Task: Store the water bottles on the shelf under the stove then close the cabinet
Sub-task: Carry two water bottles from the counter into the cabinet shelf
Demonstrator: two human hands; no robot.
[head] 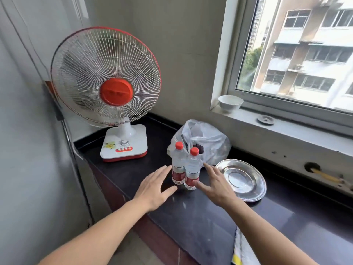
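Two water bottles [184,168] stand touching; my left hand [155,187] and right hand [214,185] flank them, each grip spread, holding nothing; a clumsy grab could topple both.

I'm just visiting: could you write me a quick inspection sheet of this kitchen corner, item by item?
Surface: glossy black stone counter.
Job's things: two clear red-capped water bottles upright, side by side.
Clutter: white plastic bag; round silver metal plate; red-and-white table fan.
Hands: left hand and right hand open, flanking the bottles, gripping nothing.
Cables: thin cord down the left wall.
Surroundings: white ceramic bowl on the windowsill; buildings outside.
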